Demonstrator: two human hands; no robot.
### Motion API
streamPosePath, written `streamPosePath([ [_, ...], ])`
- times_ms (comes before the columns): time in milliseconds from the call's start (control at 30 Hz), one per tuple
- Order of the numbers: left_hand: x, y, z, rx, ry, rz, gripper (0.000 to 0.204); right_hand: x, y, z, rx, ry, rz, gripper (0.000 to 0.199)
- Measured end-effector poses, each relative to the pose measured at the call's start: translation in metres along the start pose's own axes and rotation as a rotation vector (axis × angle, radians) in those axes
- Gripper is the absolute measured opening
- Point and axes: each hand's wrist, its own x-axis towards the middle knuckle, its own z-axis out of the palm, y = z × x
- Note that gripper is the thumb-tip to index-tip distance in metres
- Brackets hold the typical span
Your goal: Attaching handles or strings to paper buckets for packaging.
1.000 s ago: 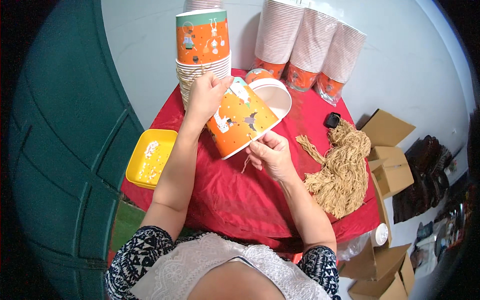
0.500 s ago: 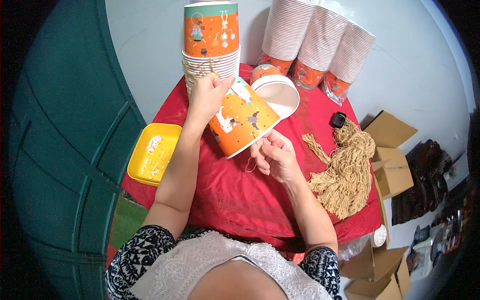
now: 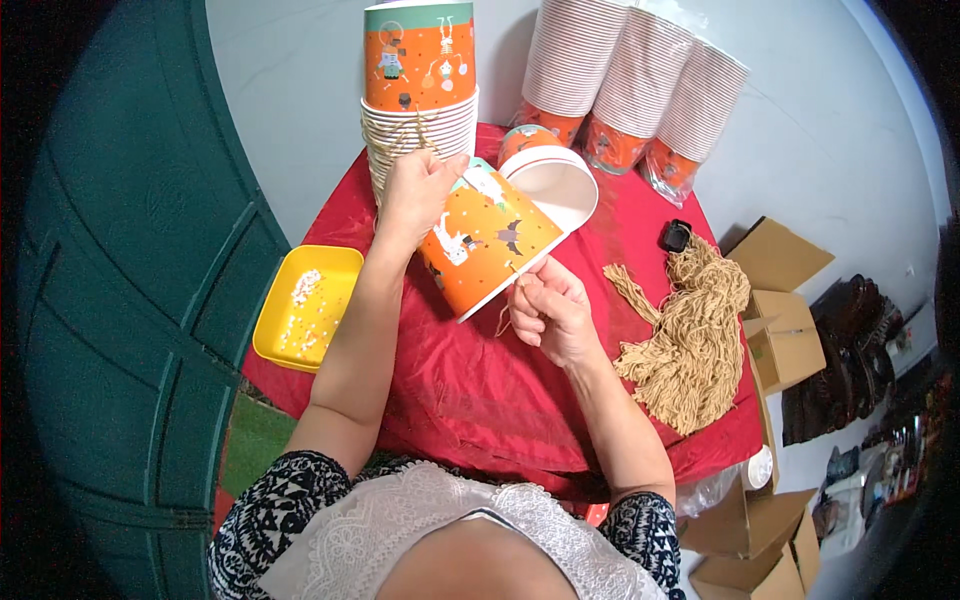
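Note:
An orange paper bucket (image 3: 482,245) with a white rim and printed figures is tilted in front of me. My left hand (image 3: 420,192) is closed on its far, green-banded end. At the rim on the near right, my right hand (image 3: 553,310) pinches a thin tan string (image 3: 503,318) that meets the bucket's side; part of it dangles below the fingers. Right behind lies another paper bucket (image 3: 560,190) on its side, its white inside showing. To the left of that rises a tall stack of paper buckets (image 3: 420,60), with strings hanging along its white rims.
A red cloth (image 3: 460,400) covers the table. At left sits a yellow tray (image 3: 335,262) with small white bits. A heap of tan cords (image 3: 690,340) lies at right, a small black object (image 3: 676,236) beside it. Wrapped bucket stacks (image 3: 640,75) stand behind; cardboard boxes (image 3: 785,340) are beyond the table.
My right hand's fingers have drawn closer together on the string, close to the rim. The bucket has turned very slightly; my left hand keeps its grip.

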Motion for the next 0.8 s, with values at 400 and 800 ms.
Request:
streamPosePath([
  [400, -0.009, 0.012, 0.012, -0.133, -0.044, -0.096, 0.038, -0.003, 0.000, 0.002, 0.097, -0.029, -0.055, 0.017],
  [800, -0.015, 0.012, 0.019, 0.006, -0.032, -0.046, 0.040, -0.006, 0.002, -0.002, -0.359, 0.103, -0.144, 0.029],
])
